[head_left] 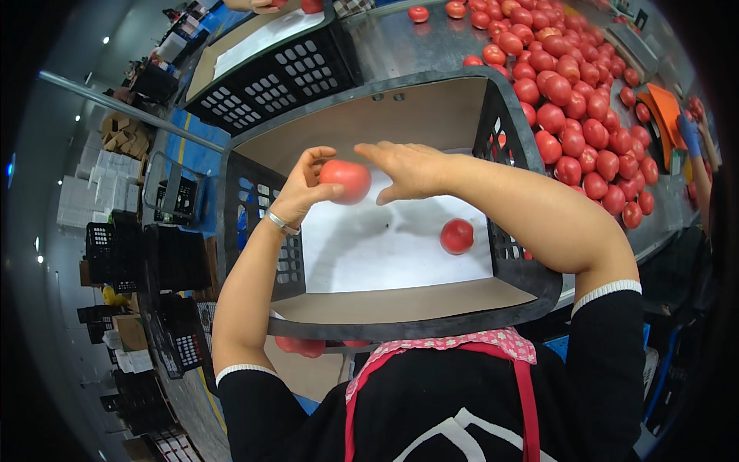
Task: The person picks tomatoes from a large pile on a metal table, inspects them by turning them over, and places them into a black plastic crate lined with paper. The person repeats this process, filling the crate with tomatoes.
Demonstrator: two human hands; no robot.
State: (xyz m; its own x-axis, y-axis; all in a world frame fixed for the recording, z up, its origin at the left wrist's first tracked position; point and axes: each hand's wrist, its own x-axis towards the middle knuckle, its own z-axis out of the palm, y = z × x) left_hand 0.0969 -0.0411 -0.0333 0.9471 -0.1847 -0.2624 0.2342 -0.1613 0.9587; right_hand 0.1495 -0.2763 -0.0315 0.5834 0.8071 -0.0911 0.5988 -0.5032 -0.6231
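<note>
My left hand [306, 187] holds a red tomato [345, 182] between thumb and fingers, above a black plastic crate [410, 330]. Close to its right side, my right hand [407, 170] is held with fingers apart and nothing in it. The crate is lined with brown cardboard along its long sides and white paper [358, 265] on its bottom. On that paper, towards the right end, lies a second tomato [456, 236]. A large heap of tomatoes [571, 141] rests on the metal table [398, 43] to the right of the crate.
Beyond my crate stands another black crate [277, 81] with cardboard and paper, a person's hand [254, 6] over it. At the far right are an orange object [664, 118] and a person's blue-gloved hand [688, 136]. More tomatoes [300, 345] show beneath the crate's near edge.
</note>
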